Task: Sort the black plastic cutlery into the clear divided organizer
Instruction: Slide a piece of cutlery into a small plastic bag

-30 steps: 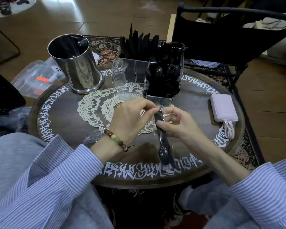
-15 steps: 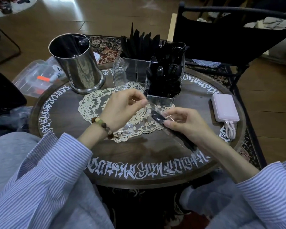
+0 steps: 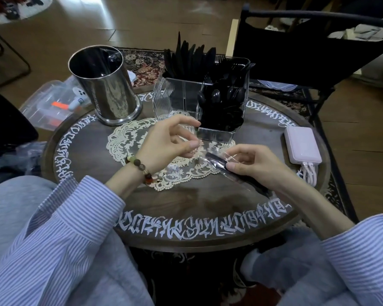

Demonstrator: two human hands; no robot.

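Right hand point(image 3: 250, 164) pinches wrapped black utensil point(image 3: 217, 162) (clear sleeve) — left hand point(image 3: 168, 144) loosely curled, pinching wrapper edge.

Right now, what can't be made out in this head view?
- Which utensil the right hand holds: its working end is hidden under that hand and the clear wrapper glares.
- Whether the left hand pinches the wrapper: the film is too faint at the fingertips.
- Contents of the steel cup: interior dark, only reflections.
- Lower part of the organizer behind the packed spoons.
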